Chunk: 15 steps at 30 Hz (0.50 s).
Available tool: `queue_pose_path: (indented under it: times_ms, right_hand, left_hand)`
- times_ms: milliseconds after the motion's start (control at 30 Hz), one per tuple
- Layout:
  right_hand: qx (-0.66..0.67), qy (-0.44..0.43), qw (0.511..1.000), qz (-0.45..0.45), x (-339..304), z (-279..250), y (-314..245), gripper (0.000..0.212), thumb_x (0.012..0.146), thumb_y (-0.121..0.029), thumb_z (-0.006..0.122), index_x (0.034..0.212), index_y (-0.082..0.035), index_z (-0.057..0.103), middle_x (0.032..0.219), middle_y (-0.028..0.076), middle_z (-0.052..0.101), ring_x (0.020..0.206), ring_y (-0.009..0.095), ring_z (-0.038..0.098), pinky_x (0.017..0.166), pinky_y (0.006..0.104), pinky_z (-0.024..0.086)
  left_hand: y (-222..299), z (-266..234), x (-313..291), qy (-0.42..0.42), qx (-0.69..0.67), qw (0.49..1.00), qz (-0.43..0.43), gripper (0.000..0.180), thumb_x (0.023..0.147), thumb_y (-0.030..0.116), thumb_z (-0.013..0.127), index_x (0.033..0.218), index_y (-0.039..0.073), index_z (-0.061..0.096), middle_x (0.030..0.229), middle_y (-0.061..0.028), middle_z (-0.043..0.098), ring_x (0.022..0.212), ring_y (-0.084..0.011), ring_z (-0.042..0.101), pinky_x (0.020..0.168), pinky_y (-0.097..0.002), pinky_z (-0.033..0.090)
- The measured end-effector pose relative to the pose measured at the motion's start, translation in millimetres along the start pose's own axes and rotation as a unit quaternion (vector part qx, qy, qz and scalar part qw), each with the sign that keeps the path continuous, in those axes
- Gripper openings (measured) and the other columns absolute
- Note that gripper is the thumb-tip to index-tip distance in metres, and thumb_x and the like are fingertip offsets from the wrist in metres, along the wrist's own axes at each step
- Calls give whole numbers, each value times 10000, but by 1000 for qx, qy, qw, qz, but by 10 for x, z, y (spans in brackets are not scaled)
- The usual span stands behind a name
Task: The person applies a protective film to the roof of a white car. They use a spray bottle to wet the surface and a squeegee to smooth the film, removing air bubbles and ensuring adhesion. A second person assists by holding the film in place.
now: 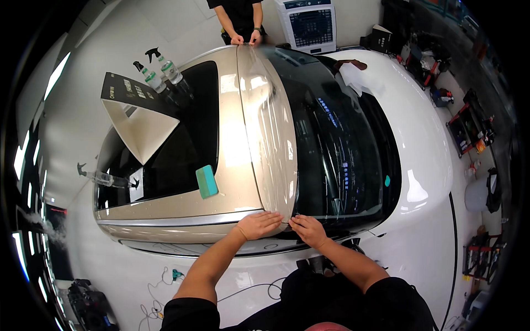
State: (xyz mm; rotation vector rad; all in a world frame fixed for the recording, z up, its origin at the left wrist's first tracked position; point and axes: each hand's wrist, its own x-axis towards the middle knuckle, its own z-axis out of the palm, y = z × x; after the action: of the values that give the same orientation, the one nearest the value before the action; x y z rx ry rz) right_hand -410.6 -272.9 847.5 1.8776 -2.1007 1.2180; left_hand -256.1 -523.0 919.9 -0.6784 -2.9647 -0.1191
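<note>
A clear film [270,127] lies over the front strip of the gold car roof [229,138], with wrinkles and reflections along its front edge. My left hand [259,224] rests flat at the near end of this strip, by the silver roof rail [187,222], fingers stretched out. Just right of it, at the top corner of the windshield [331,160], my right hand [309,230] pinches the film's edge. Across the roof a co-worker's two hands [246,39] hold the film's far end. A teal and green squeegee [207,182] lies on the roof to my left.
On the dark glass roof stand a folded black-and-white card [141,118] and spray bottles [170,69]. A white cloth [356,78] lies near the windshield's far base, by the white hood [411,127]. An air cooler [309,25] stands behind. Cables [157,298] trail over the floor.
</note>
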Motion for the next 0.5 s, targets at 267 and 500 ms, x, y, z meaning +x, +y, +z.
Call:
queue_pose_path:
  times_ms: [267,500]
  right_hand:
    - [8,-11,1000,-5,37,-14,17,361,905,-130,792,1262,-91,753,1200,52,755,1141,238,713,965,384,579]
    - [18,-46,998,-25,85,-48,127,393,887,-133,800,1275,-92,752,1207,51,751,1143,239,711,975,381,577]
  left_hand:
    - [-36,39,-19,2,3,1000,4,397,988,171,566,1360,77,670,1562,-54,619,1441,-203,593,1198,-350,490]
    - [-30,40,6,22,11,1000,5,370,977,172,595,1323,88,696,1537,-39,645,1394,-188,632,1164,-343,521]
